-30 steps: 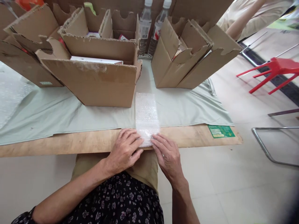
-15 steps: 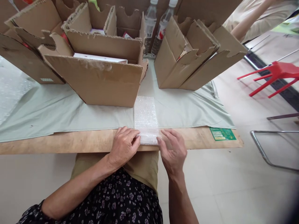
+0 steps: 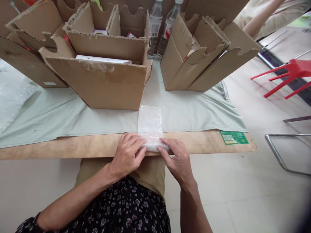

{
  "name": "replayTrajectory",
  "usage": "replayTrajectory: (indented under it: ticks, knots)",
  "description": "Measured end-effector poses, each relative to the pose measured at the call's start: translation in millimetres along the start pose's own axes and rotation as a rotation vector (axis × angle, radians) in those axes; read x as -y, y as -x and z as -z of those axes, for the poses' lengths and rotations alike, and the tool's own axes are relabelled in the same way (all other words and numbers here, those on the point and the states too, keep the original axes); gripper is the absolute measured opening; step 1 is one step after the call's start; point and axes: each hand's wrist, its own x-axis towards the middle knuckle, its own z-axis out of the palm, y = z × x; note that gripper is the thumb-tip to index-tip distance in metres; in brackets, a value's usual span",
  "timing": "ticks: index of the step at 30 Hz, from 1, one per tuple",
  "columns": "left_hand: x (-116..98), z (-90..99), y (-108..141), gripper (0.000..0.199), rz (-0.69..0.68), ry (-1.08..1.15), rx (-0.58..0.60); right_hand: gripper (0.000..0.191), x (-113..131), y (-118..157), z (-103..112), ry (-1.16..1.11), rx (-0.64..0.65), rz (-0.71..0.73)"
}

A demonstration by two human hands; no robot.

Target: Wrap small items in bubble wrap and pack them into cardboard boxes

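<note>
A narrow strip of clear bubble wrap (image 3: 150, 121) lies across the table's front edge, its near end folded or rolled into a thicker bundle. My left hand (image 3: 127, 151) grips the left end of that bundle between thumb and fingers. At the right end, my right hand (image 3: 177, 157) pinches it the same way, thumb below and fingers above. Whether anything is wrapped inside cannot be made out. The far end of the strip rests flat on the pale green cloth (image 3: 109, 121).
Cardboard boxes with dividers (image 3: 97, 85) stand behind the strip, and more cardboard holders (image 3: 184, 69) at the right. Two plastic bottles (image 3: 155, 27) stand between them. A bubble wrap sheet (image 3: 12, 94) lies left. A red stool (image 3: 296, 69) and another person's arm (image 3: 263, 17) are at right.
The flat part of the strip is shorter, its far end drawn nearer. My right hand has moved left and closed onto the bundle's right end.
</note>
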Motion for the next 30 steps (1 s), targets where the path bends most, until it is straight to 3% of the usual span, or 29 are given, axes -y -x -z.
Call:
replayTrajectory:
  ticks: [4, 9, 14, 19, 22, 26, 30]
  knots:
    - [12, -9.0, -13, 0.017, 0.07, -0.113, -0.034, 0.033, 4, 2, -6, 0.086, -0.139, 0.022]
    - [14, -6.4, -13, 0.02, 0.038, -0.136, -0.061, 0.028, 2, 4, -16, 0.11, -0.013, 0.045]
    - [3, 7.7, -1, 0.023, -0.063, -0.029, 0.028, 0.027, 3, 2, -6, -0.03, 0.043, 0.033]
    - [14, -2.8, -11, 0.022, 0.05, -0.095, 0.002, 0.039, 6, 4, -5, 0.077, -0.074, 0.003]
    - [23, -9.5, -19, 0.024, 0.09, -0.154, -0.02, 0.038, 6, 4, -14, 0.138, -0.044, 0.055]
    - [19, -1.6, -12, 0.028, 0.017, -0.127, -0.043, 0.027, 6, 2, -19, 0.116, -0.03, 0.054]
    - [11, 9.7, 1, 0.032, -0.002, -0.099, 0.006, 0.025, 9, 4, -14, -0.019, -0.009, -0.002]
